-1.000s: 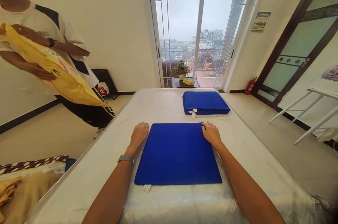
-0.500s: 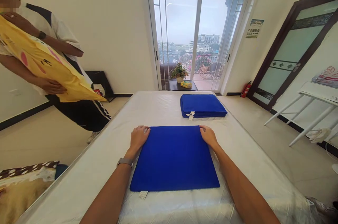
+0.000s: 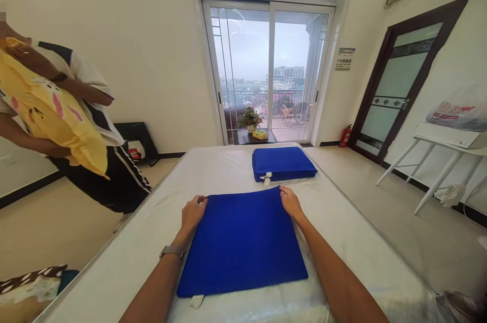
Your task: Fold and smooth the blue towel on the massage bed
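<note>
A folded blue cloth point(image 3: 243, 242) lies flat on the white mattress point(image 3: 353, 242) in front of me, a white tag at its near left corner. My left hand point(image 3: 193, 211) curls around its far left corner. My right hand point(image 3: 290, 201) pinches its far right corner. Both forearms reach in from the bottom edge, and a watch sits on my left wrist. Just beyond the cloth, a stack of similar folded blue cloths point(image 3: 283, 163) rests near the mattress's far end.
At the left another person point(image 3: 91, 125) stands holding a yellow pillow point(image 3: 49, 110). A sliding glass door point(image 3: 266, 69) with a small plant table is behind the mattress. A white table point(image 3: 437, 150) stands at the right, and patterned bedding point(image 3: 26, 292) lies at bottom left.
My hands slid from the cloth's sides to its far corners and curled onto them. The view tilted upward. The other person drew the yellow pillow up towards the chest.
</note>
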Tool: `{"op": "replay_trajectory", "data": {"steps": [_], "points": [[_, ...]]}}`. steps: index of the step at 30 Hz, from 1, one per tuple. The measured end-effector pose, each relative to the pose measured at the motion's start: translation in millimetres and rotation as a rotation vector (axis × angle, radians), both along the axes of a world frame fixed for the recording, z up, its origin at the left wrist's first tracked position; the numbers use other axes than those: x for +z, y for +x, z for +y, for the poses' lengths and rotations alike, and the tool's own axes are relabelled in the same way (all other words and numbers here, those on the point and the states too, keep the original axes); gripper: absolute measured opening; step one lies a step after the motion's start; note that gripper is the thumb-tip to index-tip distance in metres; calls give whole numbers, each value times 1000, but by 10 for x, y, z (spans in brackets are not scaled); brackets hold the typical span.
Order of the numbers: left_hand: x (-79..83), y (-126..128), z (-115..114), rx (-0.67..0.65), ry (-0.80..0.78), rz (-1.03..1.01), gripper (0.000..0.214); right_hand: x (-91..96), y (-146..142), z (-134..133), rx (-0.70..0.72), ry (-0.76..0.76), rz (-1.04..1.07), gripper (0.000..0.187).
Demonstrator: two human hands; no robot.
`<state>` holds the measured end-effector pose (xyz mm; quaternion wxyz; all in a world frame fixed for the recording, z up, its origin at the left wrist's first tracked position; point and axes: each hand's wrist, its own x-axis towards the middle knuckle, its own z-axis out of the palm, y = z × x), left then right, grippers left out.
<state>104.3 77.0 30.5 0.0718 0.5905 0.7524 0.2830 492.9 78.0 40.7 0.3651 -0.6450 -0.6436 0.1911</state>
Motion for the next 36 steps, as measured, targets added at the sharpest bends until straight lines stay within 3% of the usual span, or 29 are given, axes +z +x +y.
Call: {"op": "replay_trajectory", "data": {"steps": [4,7,12,15,21,28,31,33,36], "points": [[4,79,6,21,29,-69,34,-27,-18,28,-9,-61,-107,54],[30,135,-40,2,90,6,37,-61,-74,-16,-2,-127,-310,55],[61,282,-116,-261,192,270,43,-36,-225,-122,54,-5,-555,57],[-32,387,-131,-370,109,368,51,-16,-281,-129,142,-12,-560,59],[-268,421,-117,-360,-145,401,64,-82,-246,-83,211,-186,-566,68],[-147,382,-90,-341,-162,409,67,-101,-238,-85,175,-178,-542,67],[-25,673,-21,-307,-136,445,74,-107,-243,-89,160,-168,-532,67],[22,1091,38,-340,-78,439,81,-117,-237,-90,159,-157,-529,66],[-10,1886,98,-591,-39,364,75,-152,-204,-91,171,-125,-551,64]]}}
